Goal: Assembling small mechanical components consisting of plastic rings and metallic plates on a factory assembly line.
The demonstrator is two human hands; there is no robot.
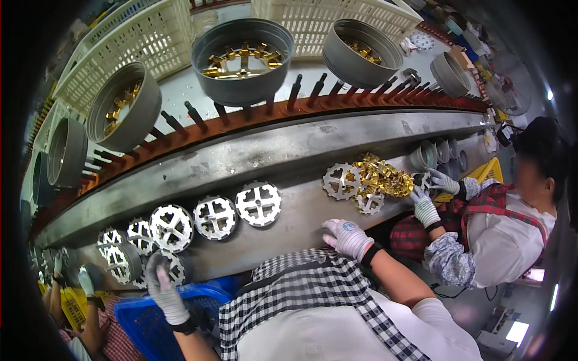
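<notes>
**Gear discs at the metal bench — pick from the left end**

While the left hand (164,293) closes its gloved fingers on a silver gear disc (171,265) at the bench's near edge, just above the blue crate (141,319), the right hand (347,236) lies flat and spread on the bare steel bench (301,150), holding nothing. Judged step: lifting one disc off the left-hand cluster. The next move calls for a firm pinch on the toothed rim and a clean lift clear of the neighbouring discs, which overlap it.

Left to right — a yellow crate (72,307) sits at the lower left by a co-worker's arm; white lattice crates (135,42) stand behind the grey drums (244,60) holding gold parts; three more discs (215,216) lie in a row mid-bench. Further right a co-worker's gloved hands (427,207) work at a heap of gold parts (385,174) beside two more silver discs (341,180). A second yellow crate (490,171) shows at the right. No labels or signs can be made out.
</notes>
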